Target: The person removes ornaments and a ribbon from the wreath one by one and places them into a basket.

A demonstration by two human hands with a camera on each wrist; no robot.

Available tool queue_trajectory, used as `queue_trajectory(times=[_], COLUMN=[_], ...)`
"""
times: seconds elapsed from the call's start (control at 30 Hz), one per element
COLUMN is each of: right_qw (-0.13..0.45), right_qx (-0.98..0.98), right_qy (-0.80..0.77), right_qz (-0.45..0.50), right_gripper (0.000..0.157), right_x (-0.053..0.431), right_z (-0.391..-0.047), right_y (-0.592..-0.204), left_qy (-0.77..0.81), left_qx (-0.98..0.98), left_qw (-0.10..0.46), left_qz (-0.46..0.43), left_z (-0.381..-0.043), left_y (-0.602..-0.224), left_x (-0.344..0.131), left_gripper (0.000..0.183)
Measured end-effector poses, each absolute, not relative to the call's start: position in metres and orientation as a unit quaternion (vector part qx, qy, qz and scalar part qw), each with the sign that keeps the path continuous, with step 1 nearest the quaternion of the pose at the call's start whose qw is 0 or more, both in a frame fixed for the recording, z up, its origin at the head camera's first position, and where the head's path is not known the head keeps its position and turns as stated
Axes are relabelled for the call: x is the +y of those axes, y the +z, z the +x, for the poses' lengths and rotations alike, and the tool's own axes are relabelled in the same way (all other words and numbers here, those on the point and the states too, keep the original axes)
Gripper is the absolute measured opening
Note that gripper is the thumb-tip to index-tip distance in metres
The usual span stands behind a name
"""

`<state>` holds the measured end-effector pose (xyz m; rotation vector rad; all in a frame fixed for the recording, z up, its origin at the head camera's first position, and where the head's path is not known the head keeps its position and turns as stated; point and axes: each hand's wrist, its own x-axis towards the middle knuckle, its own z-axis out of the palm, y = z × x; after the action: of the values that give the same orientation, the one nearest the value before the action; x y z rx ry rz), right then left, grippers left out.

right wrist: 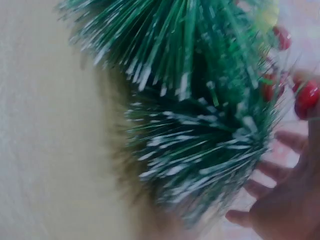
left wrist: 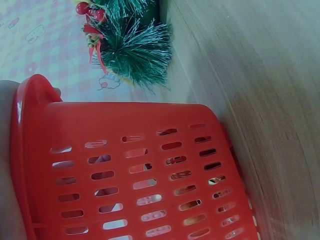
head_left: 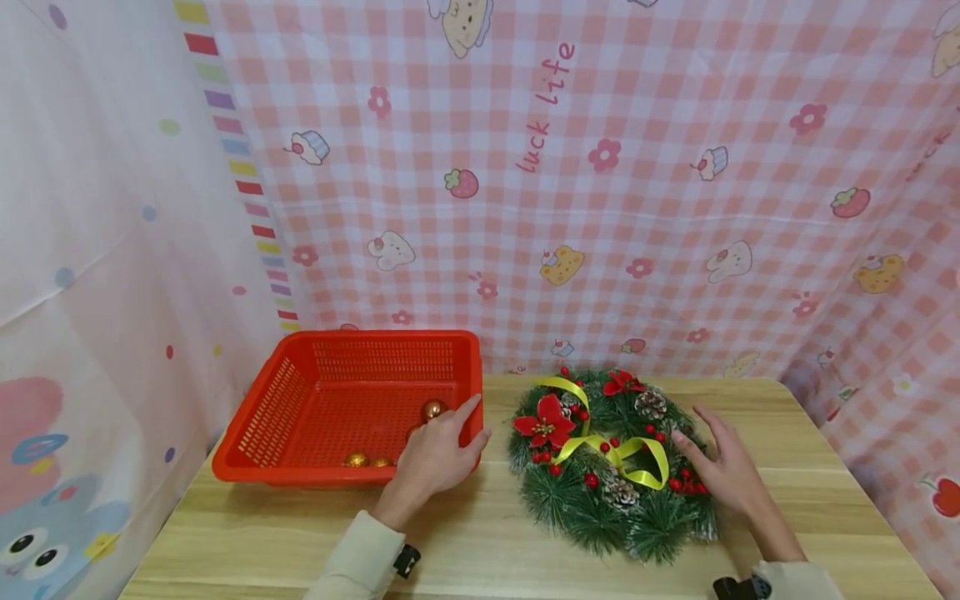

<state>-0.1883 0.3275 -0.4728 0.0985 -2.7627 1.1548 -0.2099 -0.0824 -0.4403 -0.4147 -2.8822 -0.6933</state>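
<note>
An artificial green wreath (head_left: pixel 555 500) lies on the wooden table, with red flowers, berries, pinecones and a yellow ribbon (head_left: pixel 655 461). At its right edge is my right hand (head_left: pixel 731 475), fingers spread. In the right wrist view those fingers (right wrist: pixel 272 170) reach beside the frosted needles. My left hand (head_left: pixel 435 458) lies over the near right corner of a red plastic basket (head_left: pixel 255 471), index finger and thumb extended; its other fingers are largely hidden. The left wrist view shows the basket's slotted wall (left wrist: pixel 115 120), with part of the hand at the rim.
Inside the basket are shiny balls, including a copper one (head_left: pixel 433 409) and a gold one (head_left: pixel 356 459). A pink checked cloth (head_left: pixel 562 208) hangs behind the table (head_left: pixel 480 542), and a white patterned one (head_left: pixel 112 233) hangs at the left.
</note>
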Motion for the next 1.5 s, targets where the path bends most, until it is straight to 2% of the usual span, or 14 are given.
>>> queue_trajectory(times=[0.2,0.5,0.7,1.0,1.2,1.37,1.5], right_qw=[-0.007,-0.062,-0.077,-0.079,-0.072,-0.066,-0.066], right_qx=[-0.892,-0.882,-0.875,-0.872,-0.87,-0.87,-0.868], right_qy=[0.453,0.467,0.478,0.482,0.488,0.489,0.492], right_qz=[0.017,0.003,0.005,0.007,0.014,0.016,0.016], right_gripper=[0.079,0.084,0.081,0.077,0.075,0.075,0.076], right_x=[0.33,0.33,0.331,0.331,0.33,0.329,0.33], right_z=[-0.191,-0.194,-0.196,-0.196,-0.197,-0.196,-0.196], right_y=[-0.482,-0.489,-0.494,-0.497,-0.499,-0.499,-0.499], left_qy=[-0.23,-0.25,-0.249,-0.28,-0.312,-0.316,-0.314], left_qx=[-0.96,-0.957,-0.957,-0.921,-0.904,-0.907,-0.905], left_qw=[0.074,0.053,0.052,0.128,0.096,0.061,0.076], left_qz=[-0.139,-0.138,-0.142,-0.238,-0.277,-0.27,-0.277], left_z=[-0.211,-0.212,-0.212,-0.201,-0.201,-0.204,-0.207], left_y=[-0.442,-0.441,-0.438,-0.419,-0.422,-0.432,-0.438], left_x=[-0.082,-0.083,-0.08,-0.038,-0.003,0.016,0.027], left_gripper=[0.057,0.059,0.058,0.032,0.024,0.027,0.03])
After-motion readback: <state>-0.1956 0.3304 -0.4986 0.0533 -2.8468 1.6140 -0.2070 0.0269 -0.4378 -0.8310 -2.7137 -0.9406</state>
